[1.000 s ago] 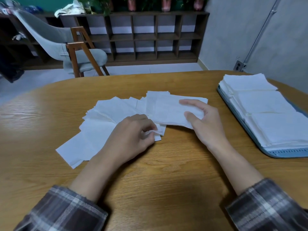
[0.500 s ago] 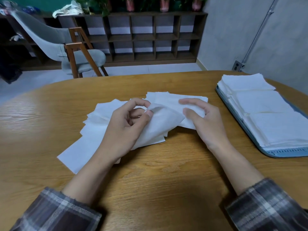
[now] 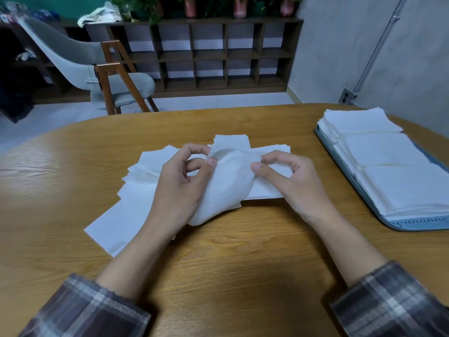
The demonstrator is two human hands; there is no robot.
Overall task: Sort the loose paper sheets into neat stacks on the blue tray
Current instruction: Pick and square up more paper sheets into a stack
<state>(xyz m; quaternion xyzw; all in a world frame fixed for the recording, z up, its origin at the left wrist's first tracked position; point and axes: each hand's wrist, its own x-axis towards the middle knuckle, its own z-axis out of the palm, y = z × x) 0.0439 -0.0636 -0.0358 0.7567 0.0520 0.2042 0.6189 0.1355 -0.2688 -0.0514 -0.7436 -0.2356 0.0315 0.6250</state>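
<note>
A loose pile of white paper sheets [image 3: 136,190] is fanned out on the middle of the wooden table [image 3: 230,259]. Above it, one soft white sheet [image 3: 226,181] is lifted and sags. My left hand [image 3: 179,188] pinches its left top corner between thumb and forefinger. My right hand [image 3: 289,181] pinches its right top corner the same way. At the right edge lies the blue tray [image 3: 413,223] with three neat white stacks [image 3: 381,152] in a row.
Beyond the table's far edge stands a grey chair with wooden legs [image 3: 114,79]. A dark cubby shelf [image 3: 206,52] with potted plants on top runs along the back wall. A grey wall with a socket [image 3: 347,96] is at the right.
My left hand lifted one sheet off the pile and carried it right. My right hand left the pile and took the sheet's other corner; both now hold it up.
</note>
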